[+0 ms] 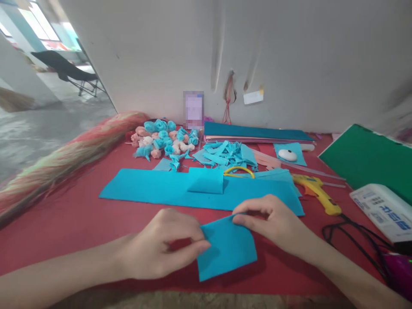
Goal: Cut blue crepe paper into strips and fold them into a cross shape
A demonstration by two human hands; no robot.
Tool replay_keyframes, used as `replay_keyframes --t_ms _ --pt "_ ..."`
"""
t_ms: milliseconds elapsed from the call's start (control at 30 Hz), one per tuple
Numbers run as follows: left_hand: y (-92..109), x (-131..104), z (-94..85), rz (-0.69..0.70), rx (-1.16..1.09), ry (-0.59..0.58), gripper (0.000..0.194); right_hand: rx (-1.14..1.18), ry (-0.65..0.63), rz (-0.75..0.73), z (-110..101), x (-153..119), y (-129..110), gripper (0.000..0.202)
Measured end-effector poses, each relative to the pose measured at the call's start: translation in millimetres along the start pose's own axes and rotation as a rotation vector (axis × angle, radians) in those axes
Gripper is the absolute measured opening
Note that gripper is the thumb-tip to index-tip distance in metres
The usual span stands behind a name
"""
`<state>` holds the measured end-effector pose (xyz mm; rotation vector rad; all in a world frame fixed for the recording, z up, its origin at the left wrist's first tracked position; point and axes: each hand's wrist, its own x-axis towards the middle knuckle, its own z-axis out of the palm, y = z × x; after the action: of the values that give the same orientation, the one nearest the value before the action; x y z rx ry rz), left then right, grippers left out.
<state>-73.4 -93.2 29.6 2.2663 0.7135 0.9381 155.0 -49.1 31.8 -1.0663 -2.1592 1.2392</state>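
Observation:
A small blue sheet of crepe paper [228, 251] is held up near the table's front edge. My left hand [170, 244] pinches its left edge between thumb and fingers. At its top right corner, my right hand [267, 219] has thumb and fingertips closed on the paper, which curls slightly there. Just beyond lies a long blue paper strip [154, 189], with a folded blue piece [206, 182] on top of it. Yellow loops that look like scissor handles [240, 171] stick out behind the folded piece.
Blue and pink paper rosettes [162, 139] are heaped at the back left, beside blue paper scraps [225, 154]. At the right lie a yellow glue gun [318, 193], its black cord, a white power strip [383, 210] and a green board [370, 159]. A fibre bundle [74, 159] borders the left.

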Motion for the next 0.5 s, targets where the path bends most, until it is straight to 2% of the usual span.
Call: replay_keyframes --t_ms 67,200,333,433,500 --pt "0 -3 -1.1 -0.057 -0.018 -0.045 0.025 -0.081 0.021 -0.024 -2 -4 5 0.03" --pt "1 4 -5.7 -0.145 -0.055 -0.072 0.023 -0.181 -0.02 -0.104 0 -6 9 0.026" --pt "4 19 3.0 -0.233 -0.127 -0.282 0.023 -0.233 -0.042 -0.204 14 -4 1 0.019" --pt "3 21 10.0 -0.259 -0.157 -0.334 0.026 -0.251 -0.041 -0.281 18 -4 -2 0.019" --pt "0 17 7.5 -0.29 -0.179 -0.371 0.028 -0.254 -0.005 -0.302 10 -6 1 0.02"
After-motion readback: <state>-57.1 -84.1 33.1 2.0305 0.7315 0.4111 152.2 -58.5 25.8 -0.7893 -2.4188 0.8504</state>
